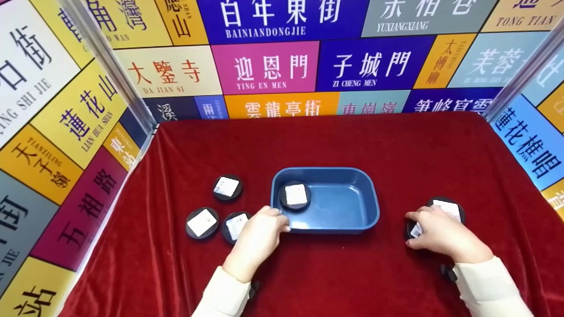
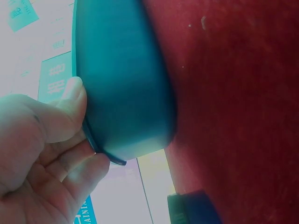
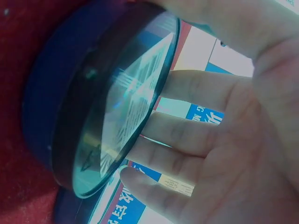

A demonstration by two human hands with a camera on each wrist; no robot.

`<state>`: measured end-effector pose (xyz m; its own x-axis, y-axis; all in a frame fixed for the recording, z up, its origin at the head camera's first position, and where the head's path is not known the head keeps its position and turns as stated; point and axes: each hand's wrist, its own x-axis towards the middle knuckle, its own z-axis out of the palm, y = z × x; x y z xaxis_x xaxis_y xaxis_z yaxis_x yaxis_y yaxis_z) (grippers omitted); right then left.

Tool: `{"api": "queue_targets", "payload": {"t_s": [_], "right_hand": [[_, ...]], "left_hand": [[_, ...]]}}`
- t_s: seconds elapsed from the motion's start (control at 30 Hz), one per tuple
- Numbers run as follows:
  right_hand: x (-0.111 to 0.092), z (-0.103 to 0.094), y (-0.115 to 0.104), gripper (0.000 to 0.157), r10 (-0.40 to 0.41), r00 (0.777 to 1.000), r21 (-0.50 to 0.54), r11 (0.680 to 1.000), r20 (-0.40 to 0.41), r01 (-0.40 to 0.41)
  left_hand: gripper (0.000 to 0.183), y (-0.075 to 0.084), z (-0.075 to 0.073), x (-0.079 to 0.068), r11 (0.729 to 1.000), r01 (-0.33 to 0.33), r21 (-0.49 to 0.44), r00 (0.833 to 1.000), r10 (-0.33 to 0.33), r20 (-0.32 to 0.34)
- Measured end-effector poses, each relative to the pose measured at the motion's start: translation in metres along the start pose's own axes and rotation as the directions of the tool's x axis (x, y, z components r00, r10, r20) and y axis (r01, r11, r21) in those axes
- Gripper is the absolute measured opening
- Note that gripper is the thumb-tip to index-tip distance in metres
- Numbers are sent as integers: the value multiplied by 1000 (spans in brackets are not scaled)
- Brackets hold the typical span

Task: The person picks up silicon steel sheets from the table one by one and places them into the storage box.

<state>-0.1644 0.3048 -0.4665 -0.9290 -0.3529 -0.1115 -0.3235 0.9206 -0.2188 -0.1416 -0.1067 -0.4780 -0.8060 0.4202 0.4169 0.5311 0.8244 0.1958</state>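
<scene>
A blue rectangular plastic container (image 1: 328, 231) sits on the red cloth, its near-left corner rim pinched between the thumb and fingers of my left hand (image 1: 260, 233). The left wrist view shows that hand (image 2: 60, 130) on the rim of the container (image 2: 126, 84). Inside, at the left end, lies a flat round black case (image 1: 295, 196) with a white label. My right hand (image 1: 443, 231) grips another round case (image 3: 112, 107) by its edge, thumb and fingers around it; its lid looks clear over a label. Just behind it is another labelled round case (image 1: 450, 208), partly covered by the hand.
Left of the container lie three more round black cases: a far one (image 1: 227, 188), a left one (image 1: 202, 223), and one (image 1: 233, 225) partly behind my left hand. Red cloth (image 1: 335, 273) covers the table. Panels with printed signs (image 1: 264, 68) stand at the back and sides.
</scene>
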Motion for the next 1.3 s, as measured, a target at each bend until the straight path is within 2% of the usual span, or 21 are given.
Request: {"api": "queue_targets", "payload": {"t_s": [0.4,0.77,1.0,1.3], "right_hand": [[3,-4,-3,53,-36,999,26,999,-28,36],[5,-8,-7,61,-27,999,50,998,-22,28],[5,-11,-7,61,-53,997,28,998,-62,54],[5,-15,-10,60,-14,999,27,1000,-44,15]], "left_hand": [[18,-1,1,0,1000,-4,5,1000,4,-7],[19,-1,1,0,1000,-4,8,1000,4,-4],[18,0,0,0,1000,2,4,1000,-2,-3],[17,0,0,0,1000,0,3,1000,0,-7]]}}
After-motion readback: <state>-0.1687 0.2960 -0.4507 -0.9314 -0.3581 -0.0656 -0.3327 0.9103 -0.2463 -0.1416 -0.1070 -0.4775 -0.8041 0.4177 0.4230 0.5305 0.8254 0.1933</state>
